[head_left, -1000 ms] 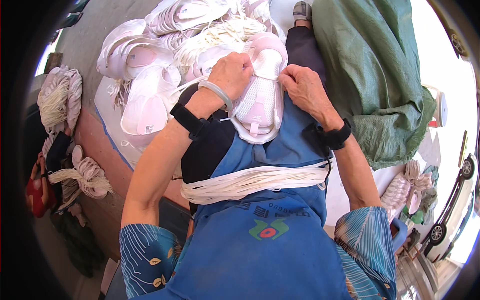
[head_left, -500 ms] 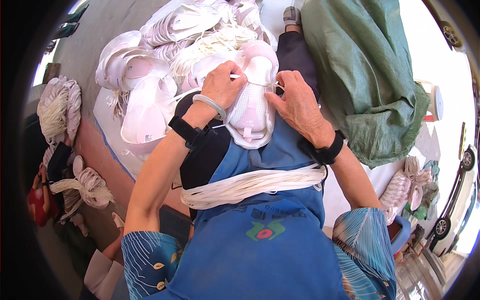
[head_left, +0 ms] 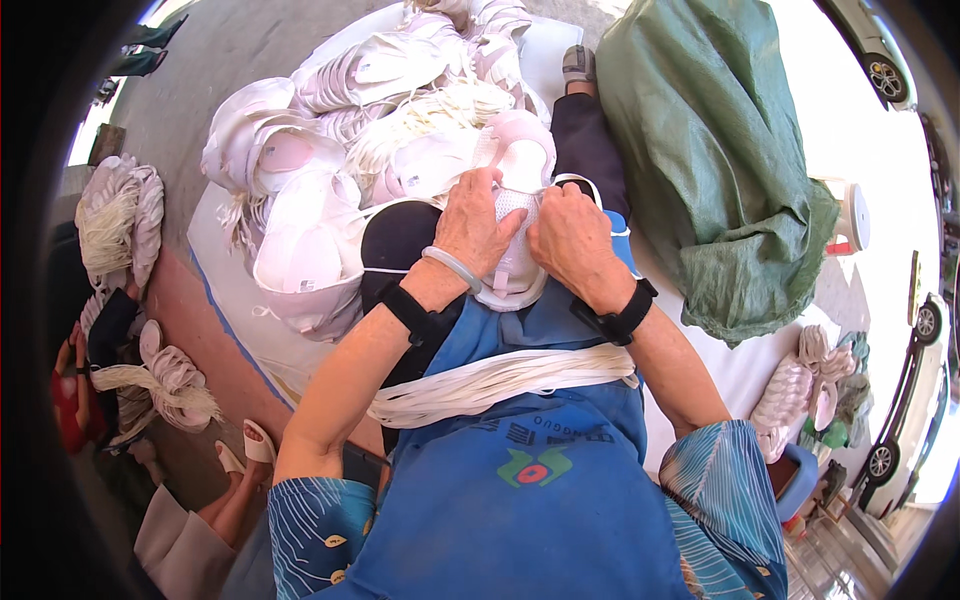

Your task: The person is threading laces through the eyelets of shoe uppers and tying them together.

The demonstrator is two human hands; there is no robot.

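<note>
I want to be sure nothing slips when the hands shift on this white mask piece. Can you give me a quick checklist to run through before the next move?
1. Left hand on the white mask piece: ok, it lies flat over the piece.
2. Right hand on the piece: ok, fingers press its right side.
3. Piece supported: ok, it rests on the lap at the blue apron.
4. Bundle of white straps in reach: ok, it lies across the apron below the wrists.
5. Pile of white masks in reach: ok, just left of the hands.
6. Strap threaded under the fingers: cannot tell, hidden.
</note>
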